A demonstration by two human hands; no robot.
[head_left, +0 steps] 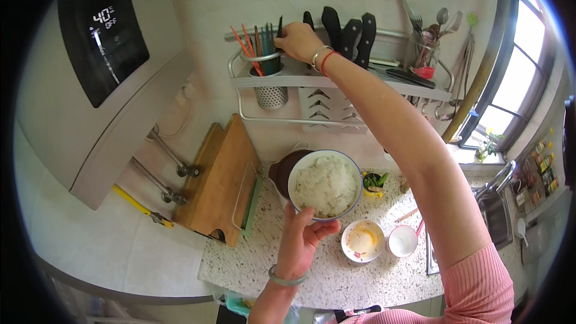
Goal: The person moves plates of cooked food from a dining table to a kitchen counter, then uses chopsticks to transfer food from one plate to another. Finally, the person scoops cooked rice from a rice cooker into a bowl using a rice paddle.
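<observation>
Rice bowl looks glossy, smooth, ceramic or enamel. Chopstick holder: perforated shiny metal. Wall rack: smooth satin metal. Cutting boards: smooth wood, low sheen. Countertop: smooth, stone-like. Heater panel: glossy. Sleeve: ribbed cloth.

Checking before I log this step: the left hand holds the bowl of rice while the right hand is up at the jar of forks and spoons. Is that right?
Not quite. The head view shows the right hand at the chopsticks in the metal holder, not at the jar. The left hand does hold the bowl of rice.
</observation>
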